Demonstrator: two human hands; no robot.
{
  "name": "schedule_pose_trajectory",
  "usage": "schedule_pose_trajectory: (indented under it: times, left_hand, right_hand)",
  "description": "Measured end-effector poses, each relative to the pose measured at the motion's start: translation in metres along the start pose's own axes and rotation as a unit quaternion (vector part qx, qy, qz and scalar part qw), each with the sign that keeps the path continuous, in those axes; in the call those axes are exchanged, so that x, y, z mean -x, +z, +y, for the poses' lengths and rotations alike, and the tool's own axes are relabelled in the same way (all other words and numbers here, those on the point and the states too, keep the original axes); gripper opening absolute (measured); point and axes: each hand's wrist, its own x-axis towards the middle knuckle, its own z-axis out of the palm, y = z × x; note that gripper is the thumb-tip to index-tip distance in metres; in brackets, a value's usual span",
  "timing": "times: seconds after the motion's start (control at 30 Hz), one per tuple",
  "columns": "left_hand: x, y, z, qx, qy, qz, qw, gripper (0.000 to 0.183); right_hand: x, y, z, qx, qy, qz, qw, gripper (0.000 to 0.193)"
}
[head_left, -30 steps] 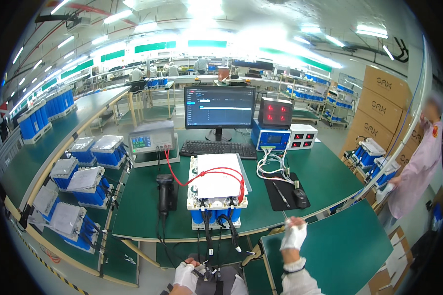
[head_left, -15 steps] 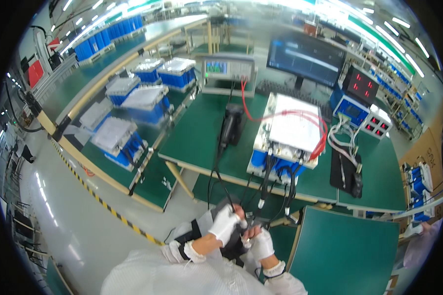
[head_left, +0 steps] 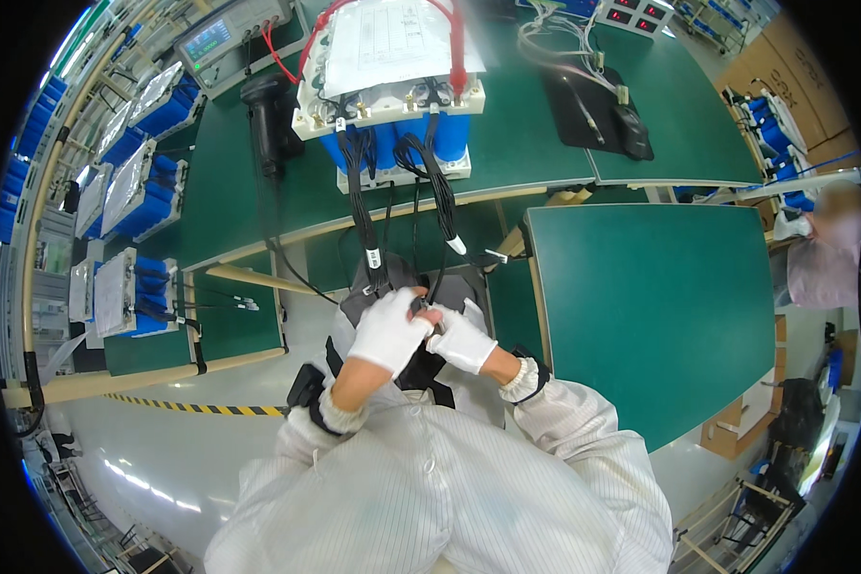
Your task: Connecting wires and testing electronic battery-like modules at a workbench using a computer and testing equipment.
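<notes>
Below bench, gloved hands (head_left: 426, 333) pinching black cable (head_left: 429, 287)

The scene is brightly and evenly lit from above, with soft, weak shadows. Pale glare streaks the glossy floor (head_left: 153, 459) at lower left, and the white sheet (head_left: 392, 38) at the top is nearly washed out. The middle is sharp: the gloves (head_left: 392, 330) and cables (head_left: 364, 191) read crisply. Fisheye bending curves the table (head_left: 641, 316) edges strongly toward the rim, beyond which lies a black border. A person (head_left: 827, 249) at far right is blurred.
</notes>
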Motion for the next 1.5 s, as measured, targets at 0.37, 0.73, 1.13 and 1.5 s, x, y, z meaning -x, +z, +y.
schedule_pose_trajectory:
  times: [0.37,0.73,1.13,1.5]
  left_hand:
    - [-0.025,0.001,0.012,0.373,-0.095,0.106,0.917,0.016]
    - [-0.025,0.003,0.005,0.346,-0.082,0.134,0.925,0.016]
    - [-0.033,-0.023,0.017,0.303,-0.106,0.096,0.942,0.021]
    - [-0.032,-0.02,0.02,0.249,-0.115,0.015,0.962,0.018]
  right_hand:
    - [0.011,-0.009,-0.04,-0.15,-0.111,0.097,0.978,0.043]
    - [0.013,-0.009,-0.041,-0.266,-0.157,0.073,0.948,0.048]
    - [0.013,-0.013,-0.045,-0.05,-0.254,0.126,0.958,0.053]
    - [0.013,-0.011,-0.043,0.052,-0.278,0.135,0.95,0.054]
